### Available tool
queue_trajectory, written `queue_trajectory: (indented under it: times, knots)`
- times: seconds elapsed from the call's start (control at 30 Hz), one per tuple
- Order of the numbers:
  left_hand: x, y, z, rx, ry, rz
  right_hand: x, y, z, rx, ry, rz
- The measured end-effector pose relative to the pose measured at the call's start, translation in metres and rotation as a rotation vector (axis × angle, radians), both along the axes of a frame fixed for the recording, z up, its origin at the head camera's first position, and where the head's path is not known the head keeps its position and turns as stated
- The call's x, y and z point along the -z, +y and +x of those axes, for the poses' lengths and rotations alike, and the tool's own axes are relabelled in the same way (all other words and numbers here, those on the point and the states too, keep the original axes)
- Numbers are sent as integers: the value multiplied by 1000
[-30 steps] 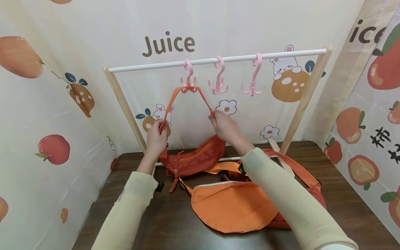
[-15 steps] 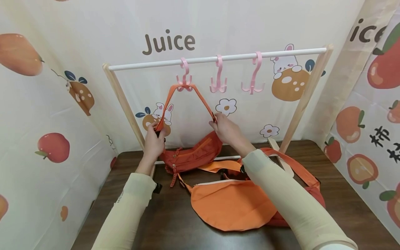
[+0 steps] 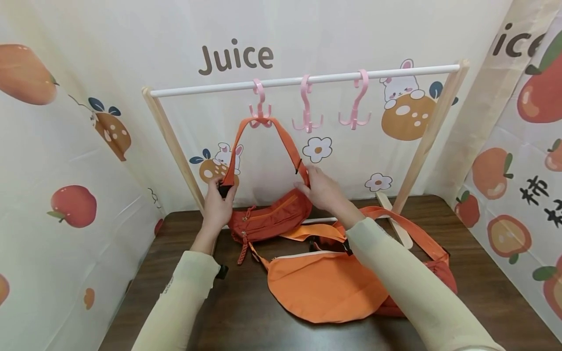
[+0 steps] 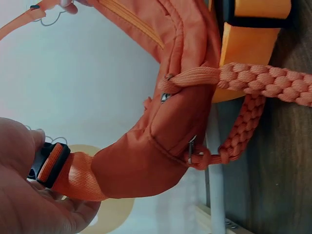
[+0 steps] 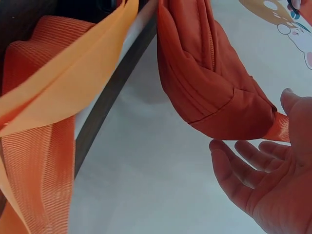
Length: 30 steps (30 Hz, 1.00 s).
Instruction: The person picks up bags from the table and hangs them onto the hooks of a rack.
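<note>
Gap inside strap [image 3: 289, 141] loop, above red bag [image 3: 270, 219], btwn L hand [image 3: 218, 207] & R hand [image 3: 324, 189] | room btwn mid hook [image 3: 307, 109] & R hook [image 3: 356, 103], under rail [image 3: 197, 88] | obst.: orange bag [image 3: 327, 287] low ctr on counter [image 3: 246, 312]; L post [image 3: 168, 134], R post [image 3: 429, 139] at ends

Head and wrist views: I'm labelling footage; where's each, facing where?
Head: on the head, facing forward-down at the rack; sleeves, left grip and right grip show.
Left wrist: worn there, facing the held bag; mainly left grip shows.
Right wrist: worn there, facing the held bag; mainly right grip shows.
Wrist views share: held bag.
</note>
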State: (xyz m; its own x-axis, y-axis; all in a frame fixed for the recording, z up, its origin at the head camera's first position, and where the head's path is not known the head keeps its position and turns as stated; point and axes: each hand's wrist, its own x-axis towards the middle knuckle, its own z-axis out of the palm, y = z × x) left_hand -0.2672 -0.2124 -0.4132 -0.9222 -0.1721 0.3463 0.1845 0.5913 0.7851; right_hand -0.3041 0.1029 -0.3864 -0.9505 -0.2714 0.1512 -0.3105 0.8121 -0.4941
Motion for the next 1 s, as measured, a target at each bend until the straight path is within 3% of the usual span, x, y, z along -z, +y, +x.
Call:
queue_trajectory:
  times: [0.37,1.0]
  knots:
    - [5,3,15,1,63,27,10,11,9,-25,15,-6]
    - [13,6,41,-36,116,20,8,32,38,-30,7,-1]
